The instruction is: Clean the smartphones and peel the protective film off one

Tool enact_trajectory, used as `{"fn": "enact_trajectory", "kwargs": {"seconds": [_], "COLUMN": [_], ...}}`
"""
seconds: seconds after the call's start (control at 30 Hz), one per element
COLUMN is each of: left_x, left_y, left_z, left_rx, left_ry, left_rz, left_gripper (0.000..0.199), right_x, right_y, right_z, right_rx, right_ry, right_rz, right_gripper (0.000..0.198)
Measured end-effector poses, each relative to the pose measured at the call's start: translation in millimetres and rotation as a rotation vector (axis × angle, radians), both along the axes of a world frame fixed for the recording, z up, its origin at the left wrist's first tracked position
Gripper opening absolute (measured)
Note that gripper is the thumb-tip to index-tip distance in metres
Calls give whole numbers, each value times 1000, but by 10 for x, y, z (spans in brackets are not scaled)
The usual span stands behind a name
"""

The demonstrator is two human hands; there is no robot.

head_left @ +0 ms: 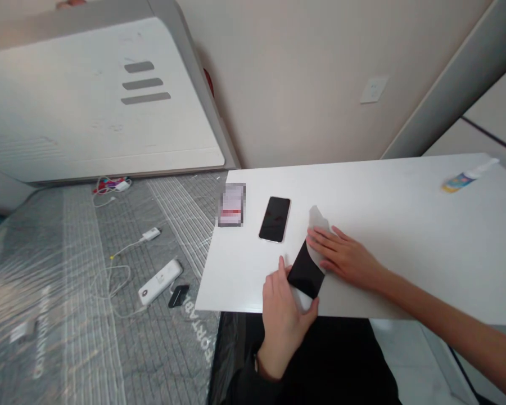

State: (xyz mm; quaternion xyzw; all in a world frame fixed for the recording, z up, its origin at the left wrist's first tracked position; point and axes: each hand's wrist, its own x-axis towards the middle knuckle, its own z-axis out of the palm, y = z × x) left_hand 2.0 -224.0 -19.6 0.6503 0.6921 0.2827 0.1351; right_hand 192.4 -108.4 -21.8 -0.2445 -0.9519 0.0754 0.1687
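Near the table's front edge, my left hand [281, 309] curls around a black, flat, rectangular phone-like panel [304, 273], thumb on the near side and fingers on the left. The panel lies slantwise, and whether it rests on the table I cannot tell. My right hand [343, 256] lies flat with fingers stretched out over a grey, cloth-like piece [318, 216] that covers the panel's far end. A whitish patch [302, 299] shows between the panel and my left thumb. Just beyond lies a phone [274, 219] with a dark screen.
A blurred-out rectangular item [231, 205] sits at the white table's [388, 197] left edge. A bottle with a pale nozzle [464, 181] lies at the far right. Left of the table, a plastic-covered mattress [139, 349] carries a white power bank [160, 282], cables and a small black item [179, 296].
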Motion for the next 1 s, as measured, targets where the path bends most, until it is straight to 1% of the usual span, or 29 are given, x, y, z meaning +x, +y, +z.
{"fn": "enact_trajectory", "kwargs": {"seconds": [0.1,0.13,0.2,0.23,0.33,0.37,0.47,0.5,0.57,0.6,0.63,0.7,0.73,0.77,0.8,0.83,0.87,0.9,0.93,1.0], "left_x": [-6,-6,-3,-1,5,6,7,6,5,4,3,2,2,1,1,0,0,0,1,2], "left_y": [4,5,9,12,21,22,21,20,18,18,19,22,23,24,25,25,25,26,27,31], "left_z": [4,3,2,1,2,4,6,5,0,-3,-6,-9,-9,-9,-7,-4,1,7,13,23], "left_rx": [-4,-4,-3,-1,7,6,4,4,4,2,4,10,15,22,27,28,26,18,4,-22], "left_ry": [-10,-10,-6,2,19,20,8,4,-3,-4,-3,10,22,36,50,60,67,69,65,60], "left_rz": [0,5,15,16,12,16,22,21,15,17,20,24,23,16,7,-3,-9,-10,-7,3], "left_gripper": [117,117,114,114,115,115,114,114,116,115,114,111,110,110,110,110,111,112,113,113], "right_x": [34,43,58,62,63,63,71,79,111,136,167,228,249,260,260,249,230,206,177,115], "right_y": [-23,-20,-8,-4,-5,-4,-1,-2,6,20,42,85,94,91,76,55,34,20,13,17], "right_z": [-17,-17,-10,-3,11,13,8,4,-8,-14,-21,-31,-35,-38,-40,-40,-39,-38,-37,-36], "right_rx": [-43,-26,16,28,-28,-34,-10,-19,-62,-73,-65,-24,-8,-3,-11,-23,-33,-34,-25,0], "right_ry": [-85,-88,-74,-68,-107,-110,-64,-53,-76,-89,-89,-76,-75,-86,-107,-128,-137,-133,-112,-53], "right_rz": [208,172,5,-56,195,185,-52,-45,121,175,135,-53,-115,-108,-38,63,142,162,120,-18], "right_gripper": [66,67,67,69,81,81,81,88,97,98,94,86,86,89,94,98,98,95,91,87]}}
